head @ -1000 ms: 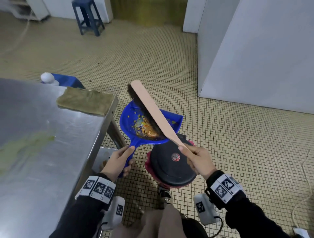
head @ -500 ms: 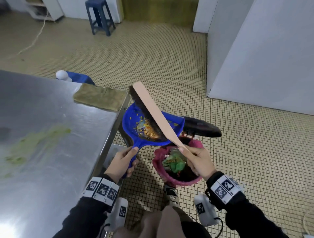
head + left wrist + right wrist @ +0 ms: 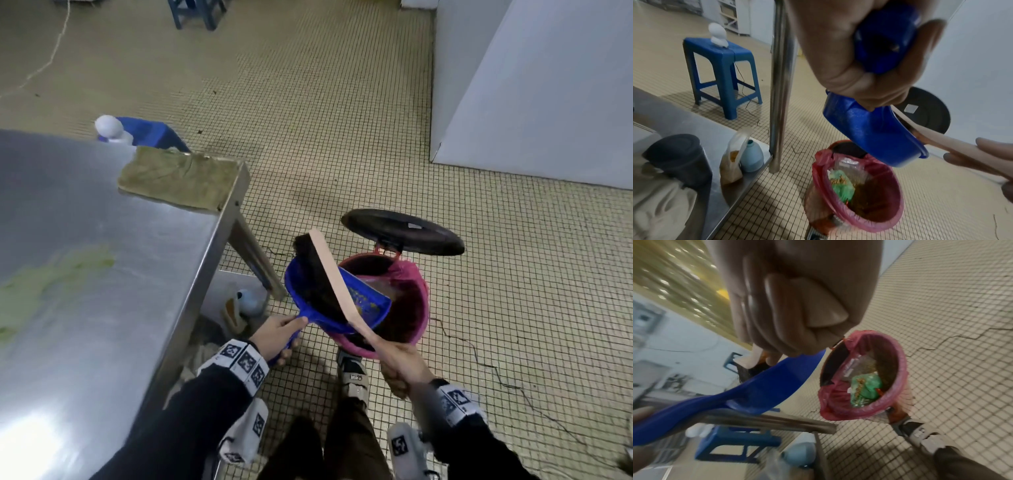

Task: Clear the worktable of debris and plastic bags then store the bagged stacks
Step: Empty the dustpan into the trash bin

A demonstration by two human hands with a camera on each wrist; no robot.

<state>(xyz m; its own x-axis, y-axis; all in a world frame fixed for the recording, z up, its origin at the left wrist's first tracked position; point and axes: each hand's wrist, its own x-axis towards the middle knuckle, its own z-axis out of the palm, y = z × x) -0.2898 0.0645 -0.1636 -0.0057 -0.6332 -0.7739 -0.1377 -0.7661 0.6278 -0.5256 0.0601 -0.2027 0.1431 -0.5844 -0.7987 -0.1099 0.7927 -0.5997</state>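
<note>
The blue dustpan hangs over the near-left rim of the pedal bin, which stands on the tiled floor just right of the steel surface, its black lid tipped up on the far side. The left hand grips the dustpan's handle, fingers curled round it, from the near-left; the pan's mouth points right and away, toward the middle of the bin, so the pan's long axis runs from that hand straight across the pink liner. The right hand is wrapped round the wooden handle of the brush, which lies diagonally in the pan, bristle end far-left and handle end near-right, crossing the pan's open lip. Orange debris clings to the pan floor near that lip, directly above the bin opening. In the left wrist view the pan already slopes down toward the liner, with green and clear scraps lying inside the bin. The move ahead seems to turn on this: the crumbs sit between the bristles and the lip, so a stroke drawn toward the right, along the pan's axis, should send them into the bin, and the right hand is the one placed for it. A folded cloth rests on the surface's far corner, and a greenish smear remains on the steel.
</note>
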